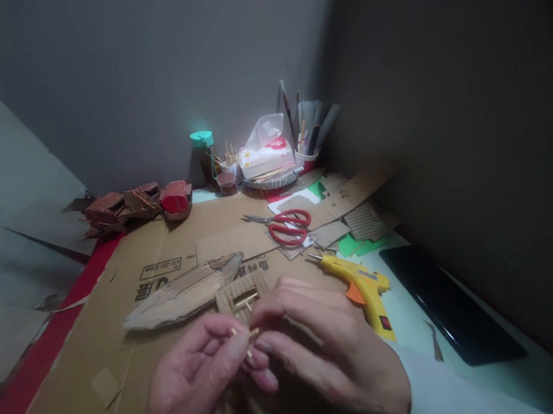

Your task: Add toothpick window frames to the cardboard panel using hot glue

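My left hand (192, 382) pinches small pale wooden stick pieces (253, 334) between thumb and fingers; they seem to cross each other. From the other side, my right hand (328, 345) closes its thumb and index finger around one stick end. Just beyond the fingertips lies a narrow cardboard part (225, 299) with a rectangular opening and thin sticks across it; my hands hide much of it. Left of that rests a long, pointed cardboard hull shape (176, 296). To the right, a yellow glue gun (366, 283) with an orange trigger lies on its side.
A large cardboard sheet (66, 380) covers the table. Red-handled scissors (289, 225) and cardboard scraps (366, 223) lie farther back. A black tablet-like slab (450, 306) is at right. Behind stand a tissue pack (265, 158), a teal-lidded bottle (204, 155) and reddish cardboard models (110, 210).
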{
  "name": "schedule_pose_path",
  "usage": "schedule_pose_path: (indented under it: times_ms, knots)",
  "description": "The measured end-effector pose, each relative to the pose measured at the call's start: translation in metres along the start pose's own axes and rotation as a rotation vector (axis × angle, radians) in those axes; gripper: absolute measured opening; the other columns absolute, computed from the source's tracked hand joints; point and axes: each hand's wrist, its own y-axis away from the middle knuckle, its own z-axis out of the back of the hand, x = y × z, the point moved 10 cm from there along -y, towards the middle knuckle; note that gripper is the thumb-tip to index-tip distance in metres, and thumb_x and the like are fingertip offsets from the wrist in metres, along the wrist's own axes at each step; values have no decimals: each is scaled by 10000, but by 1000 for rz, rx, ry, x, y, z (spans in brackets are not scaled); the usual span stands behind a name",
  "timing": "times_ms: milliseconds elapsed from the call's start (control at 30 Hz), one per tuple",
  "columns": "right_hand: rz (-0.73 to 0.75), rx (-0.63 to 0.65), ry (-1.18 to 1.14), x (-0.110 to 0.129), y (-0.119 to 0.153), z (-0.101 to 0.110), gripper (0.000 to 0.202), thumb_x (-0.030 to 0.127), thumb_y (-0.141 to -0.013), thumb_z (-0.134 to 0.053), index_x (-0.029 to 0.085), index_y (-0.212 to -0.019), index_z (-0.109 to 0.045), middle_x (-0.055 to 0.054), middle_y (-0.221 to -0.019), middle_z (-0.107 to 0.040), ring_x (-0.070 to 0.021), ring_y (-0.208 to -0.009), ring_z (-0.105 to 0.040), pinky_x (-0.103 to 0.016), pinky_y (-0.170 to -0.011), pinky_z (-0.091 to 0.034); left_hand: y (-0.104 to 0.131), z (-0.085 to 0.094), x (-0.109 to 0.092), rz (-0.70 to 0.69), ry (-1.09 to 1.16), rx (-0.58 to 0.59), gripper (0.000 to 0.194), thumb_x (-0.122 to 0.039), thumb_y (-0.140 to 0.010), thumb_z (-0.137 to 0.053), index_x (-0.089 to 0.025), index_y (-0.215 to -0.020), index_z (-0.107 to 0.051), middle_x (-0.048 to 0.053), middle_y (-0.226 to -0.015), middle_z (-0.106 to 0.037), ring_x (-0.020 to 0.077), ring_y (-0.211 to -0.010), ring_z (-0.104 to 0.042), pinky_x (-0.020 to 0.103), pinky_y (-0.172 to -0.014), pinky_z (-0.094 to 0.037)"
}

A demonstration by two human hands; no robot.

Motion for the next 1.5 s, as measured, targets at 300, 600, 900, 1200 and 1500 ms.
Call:
schedule_pose_path:
  times_ms: [300,600,900,1200,1500]
  knots:
    - [45,-28,-53,2,0,2,108,65,-886,-552,52,-918,-655,-75,-790,-660,-134,-715,-566,-259,-708,-458,0,-6,10,60,92,60,185,-329,-713,-803,-203,-731,-669,1,-596,-673,127,-523,-618,193,-544,-499]
    - [33,-36,-56,0,2,1,109,92,-881,-559,67,-856,-662,-63,-733,-642,-141,-694,-564,-273,-677,-463,0,-4,10,66,53,34,248,-362,-638,-859,-207,-691,-673,2,-579,-667,128,-531,-604,197,-533,-505]
    - [14,-79,-18,-6,6,-2,84,96,-845,-542,144,-851,-611,-20,-720,-611,-127,-641,-540,-239,-589,-440,1,-6,10,26,-6,78,165,-307,-766,-746,-186,-714,-647,-11,-614,-655,127,-556,-606,207,-569,-485]
    - [269,-88,206,15,11,-4,141,180,-854,-485,148,-738,-559,-8,-648,-503,-136,-594,-437,-274,-560,-334,6,-16,12,81,4,140,153,-264,-807,-679,-175,-691,-634,-18,-598,-595,98,-533,-537,180,-551,-453]
    - [492,-52,534,43,14,-9,345,156,-968,-429,136,-687,-628,-6,-620,-554,-146,-586,-370,-336,-549,-263,17,-16,24,152,95,143,155,-296,-774,-698,-174,-689,-658,-16,-581,-569,93,-505,-502,185,-514,-469]
